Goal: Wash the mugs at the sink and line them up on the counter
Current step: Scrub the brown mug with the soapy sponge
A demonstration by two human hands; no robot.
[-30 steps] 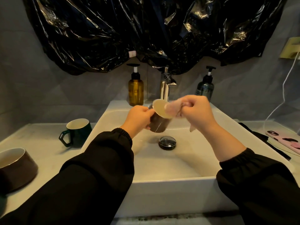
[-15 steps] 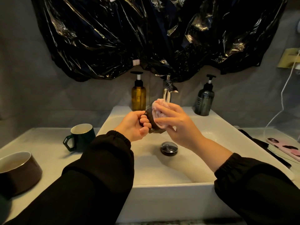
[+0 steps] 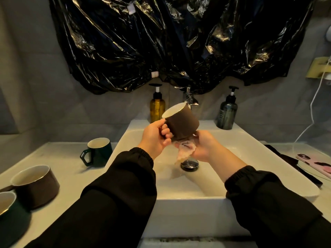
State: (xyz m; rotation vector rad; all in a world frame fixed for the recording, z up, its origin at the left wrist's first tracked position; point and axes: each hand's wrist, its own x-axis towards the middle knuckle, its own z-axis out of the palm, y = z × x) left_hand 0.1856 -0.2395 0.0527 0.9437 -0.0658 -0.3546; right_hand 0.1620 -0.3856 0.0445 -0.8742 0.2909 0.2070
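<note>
Now, you have the brown mug (image 3: 182,122) over the sink (image 3: 188,203), just in front of the tap (image 3: 189,98), tilted so its mouth faces up and to the left. Your left hand (image 3: 154,138) grips it by the handle, fingers curled through the loop and thumb pressed on top. Your right hand (image 3: 206,147) sits under the mug's base, fingers curled round a pink cloth (image 3: 184,151) and pressing it against the bottom edge. A tail of the cloth hangs toward the drain plug (image 3: 189,164).

This looks like scrubbing the outside of the base. Hold the handle firmly, since a wet glazed mug is likely slippery. Turn the mug with your left wrist so the cloth passes all the way round the base, not over one patch. Work low over the basin so that a slip means only a short drop. Whether water runs from the tap is not clear.

On the counter (image 3: 59,161) to your left, a green mug (image 3: 99,151) stands beside the sink. A second brown mug (image 3: 37,183) and a second green mug (image 3: 9,210) sit nearer you.
</note>
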